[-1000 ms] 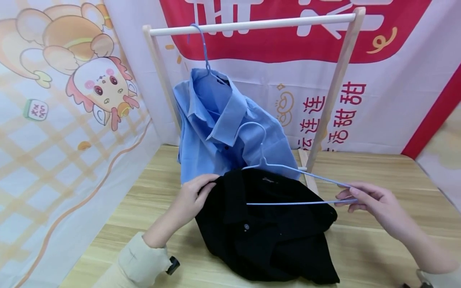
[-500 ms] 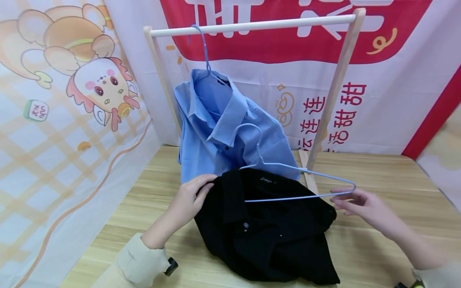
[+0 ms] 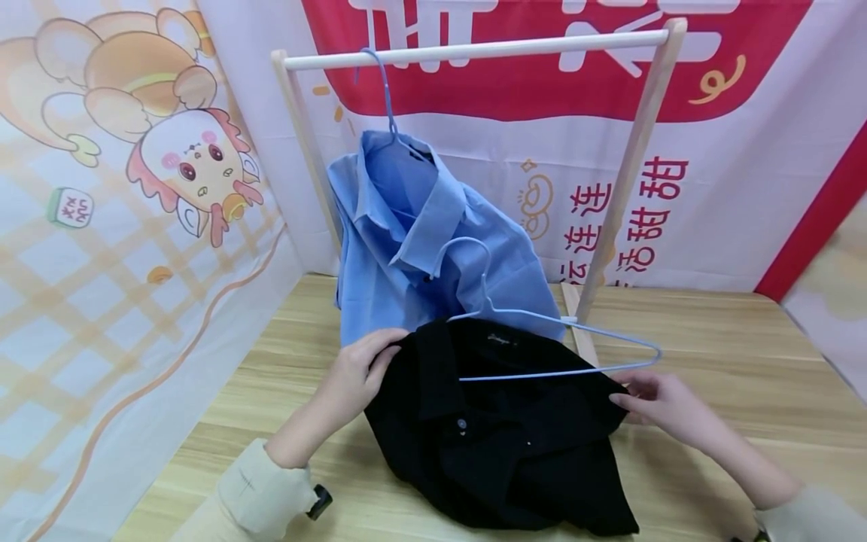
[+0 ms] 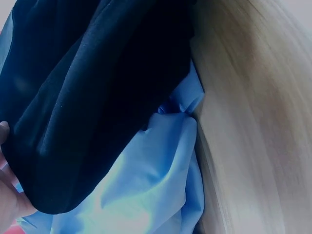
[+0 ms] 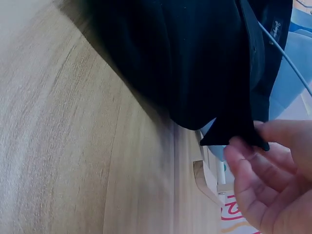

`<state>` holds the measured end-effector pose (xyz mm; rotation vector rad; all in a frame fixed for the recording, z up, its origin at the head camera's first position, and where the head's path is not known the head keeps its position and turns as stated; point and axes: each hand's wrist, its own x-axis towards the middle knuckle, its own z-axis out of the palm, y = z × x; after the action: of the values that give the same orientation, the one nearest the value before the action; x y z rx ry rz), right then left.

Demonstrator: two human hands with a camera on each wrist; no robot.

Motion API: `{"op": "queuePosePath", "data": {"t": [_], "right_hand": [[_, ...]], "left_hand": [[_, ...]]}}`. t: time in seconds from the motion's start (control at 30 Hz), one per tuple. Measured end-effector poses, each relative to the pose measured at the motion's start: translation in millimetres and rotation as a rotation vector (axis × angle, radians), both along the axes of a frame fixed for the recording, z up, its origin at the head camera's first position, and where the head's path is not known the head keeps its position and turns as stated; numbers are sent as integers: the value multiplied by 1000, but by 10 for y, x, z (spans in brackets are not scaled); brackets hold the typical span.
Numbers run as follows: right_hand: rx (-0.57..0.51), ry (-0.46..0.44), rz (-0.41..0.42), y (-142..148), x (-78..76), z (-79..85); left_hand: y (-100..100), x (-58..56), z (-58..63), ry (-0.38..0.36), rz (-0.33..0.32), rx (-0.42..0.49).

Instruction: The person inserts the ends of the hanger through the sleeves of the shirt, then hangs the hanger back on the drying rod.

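Observation:
A black shirt [image 3: 501, 459] with a collar and a button is held up over the table between both hands. My left hand [image 3: 359, 376] grips its left shoulder, thumb on the near side. At the other side, my right hand [image 3: 667, 410] pinches the shirt's right edge; the right wrist view shows fingertips on the black cloth [image 5: 229, 131]. A light blue wire hanger [image 3: 562, 373] has its left part inside the shirt's neck. Its right end sticks out above the cloth, just over my right hand, and its hook stands up. The hanger's left tip is hidden.
Behind, a blue shirt [image 3: 406, 256] hangs on another hanger [image 3: 387, 98] from the white bar [image 3: 474, 50] of a wooden rack [image 3: 626, 173]. The rack stands on a wood-grain table [image 3: 745, 361]. Printed cloth walls [image 3: 223, 301] enclose the back and sides.
My right hand has let go of the hanger's right end, moved down and left, and taken the black shirt's edge. The hanger has shifted slightly left. My left hand keeps its grip.

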<state>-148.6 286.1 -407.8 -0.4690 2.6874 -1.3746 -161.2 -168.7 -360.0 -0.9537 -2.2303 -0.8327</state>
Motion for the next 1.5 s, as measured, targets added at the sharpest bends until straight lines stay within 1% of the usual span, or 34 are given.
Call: {"op": "queuePosePath", "data": {"t": [0.1, 0.23, 0.3, 0.53, 0.7, 0.83, 1.0, 1.13, 1.23, 1.37, 1.5], "right_hand": [[11, 52, -33, 2, 13, 8], [0, 66, -78, 39, 44, 62], [6, 75, -114, 64, 61, 100], [-22, 146, -205, 164, 103, 239], [-6, 162, -258, 246, 138, 346], [6, 164, -294, 325, 160, 450], [-46, 180, -323, 388, 186, 569], [-92, 222, -339, 406, 207, 652], [-132, 246, -351, 422, 221, 719], [-174, 259, -371, 428, 244, 802], [-230, 319, -369, 416, 250, 873]], "left_hand": [[-14, -5, -21, 13, -4, -11], [-24, -10, -37, 29, -14, -15], [-24, -13, -36, 37, -14, -12], [-20, -5, -31, 74, 29, 8], [-20, 7, -38, 98, 37, 19], [-10, 24, -41, 144, 27, 0], [33, 72, -32, 201, 40, -18], [77, 122, -11, 239, 45, -26], [103, 157, 9, 253, 41, -34], [121, 183, 25, 251, 50, -40], [133, 191, 24, 278, 54, -62]]}}
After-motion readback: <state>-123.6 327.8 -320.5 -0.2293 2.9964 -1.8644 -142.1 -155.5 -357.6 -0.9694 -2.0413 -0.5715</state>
